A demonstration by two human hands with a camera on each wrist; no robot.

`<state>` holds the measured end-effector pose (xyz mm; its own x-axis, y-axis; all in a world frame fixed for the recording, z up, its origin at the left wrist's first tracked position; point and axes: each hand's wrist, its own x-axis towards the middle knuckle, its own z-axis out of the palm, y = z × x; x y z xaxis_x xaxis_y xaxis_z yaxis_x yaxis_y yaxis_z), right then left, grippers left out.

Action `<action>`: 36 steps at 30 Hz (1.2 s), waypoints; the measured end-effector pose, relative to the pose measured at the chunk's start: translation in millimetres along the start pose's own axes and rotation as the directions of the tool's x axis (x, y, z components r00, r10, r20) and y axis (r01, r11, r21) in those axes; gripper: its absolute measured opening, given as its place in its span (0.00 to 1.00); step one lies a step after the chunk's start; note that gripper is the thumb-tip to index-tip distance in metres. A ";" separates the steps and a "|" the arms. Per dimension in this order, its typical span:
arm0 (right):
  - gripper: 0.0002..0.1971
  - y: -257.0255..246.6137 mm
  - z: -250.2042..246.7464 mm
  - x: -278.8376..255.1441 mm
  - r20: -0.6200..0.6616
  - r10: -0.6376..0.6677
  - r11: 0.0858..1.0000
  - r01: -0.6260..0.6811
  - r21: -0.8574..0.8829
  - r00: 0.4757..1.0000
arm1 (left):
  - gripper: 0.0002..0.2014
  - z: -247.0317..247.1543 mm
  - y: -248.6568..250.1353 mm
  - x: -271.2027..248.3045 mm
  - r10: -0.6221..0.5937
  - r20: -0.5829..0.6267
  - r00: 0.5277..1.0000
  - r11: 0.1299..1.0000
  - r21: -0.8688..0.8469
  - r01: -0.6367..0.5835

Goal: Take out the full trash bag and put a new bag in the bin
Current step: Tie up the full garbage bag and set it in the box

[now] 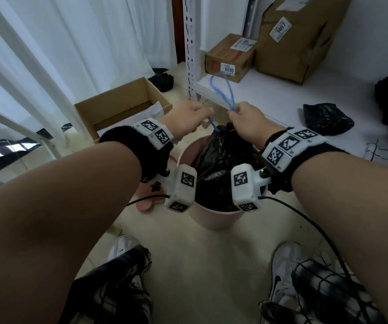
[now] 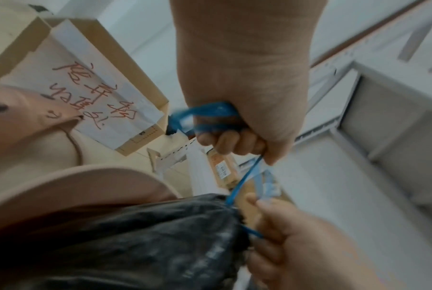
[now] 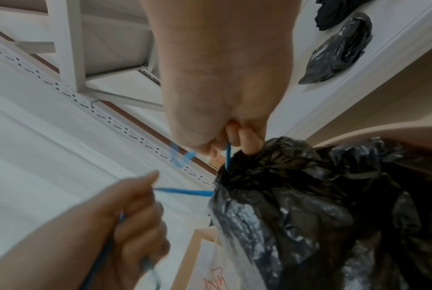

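Note:
A full black trash bag (image 1: 221, 157) sits in a pink bin (image 1: 216, 217) on the floor between my feet. Its mouth is gathered shut by a blue drawstring (image 1: 229, 92). My left hand (image 1: 191, 118) grips one strand of the drawstring (image 2: 244, 180) just left of the bag's neck. My right hand (image 1: 244, 118) pinches the other strand at the bag's neck (image 3: 228, 157), and a blue loop rises above its fist. Both hands are over the far rim of the bin. A folded black bag (image 1: 326, 119) lies on the white shelf to the right.
An open cardboard box (image 1: 122, 106) with paper inside stands left of the bin. A white shelf post (image 1: 191, 47) rises just behind my hands. Parcels (image 1: 230, 58) sit on the low shelf. A pink lid (image 1: 146, 203) lies beside the bin. Curtains hang on the left.

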<state>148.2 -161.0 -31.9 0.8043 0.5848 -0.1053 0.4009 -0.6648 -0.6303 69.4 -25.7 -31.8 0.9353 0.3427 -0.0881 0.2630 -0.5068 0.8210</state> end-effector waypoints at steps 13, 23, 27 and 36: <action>0.17 -14.5 5.7 1.0 0.106 -0.103 0.994 0.105 -0.007 0.989 | 0.08 -8.2 25.9 3.7 0.114 -0.053 0.992 0.930 -0.347 -0.125; 0.16 -8.2 6.1 9.4 0.092 -0.001 0.964 -0.024 0.263 0.996 | 0.14 4.3 9.4 -2.5 0.069 0.127 0.989 0.924 0.366 -0.112; 0.17 -6.1 4.2 11.1 0.099 -0.012 0.955 -0.018 0.297 0.995 | 0.17 2.9 6.2 1.6 -0.002 0.158 0.987 0.876 0.476 -0.075; 0.15 0.9 1.2 10.3 0.147 0.051 0.965 -0.086 0.246 0.988 | 0.21 -16.9 -0.1 8.8 -0.057 -0.241 0.969 0.950 0.284 0.127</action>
<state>156.3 -155.1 -34.5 0.7502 0.6124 -0.2493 0.2096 -0.5778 -0.7888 73.6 -9.3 -23.1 0.8341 0.5516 0.0039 0.4357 -0.6632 0.6085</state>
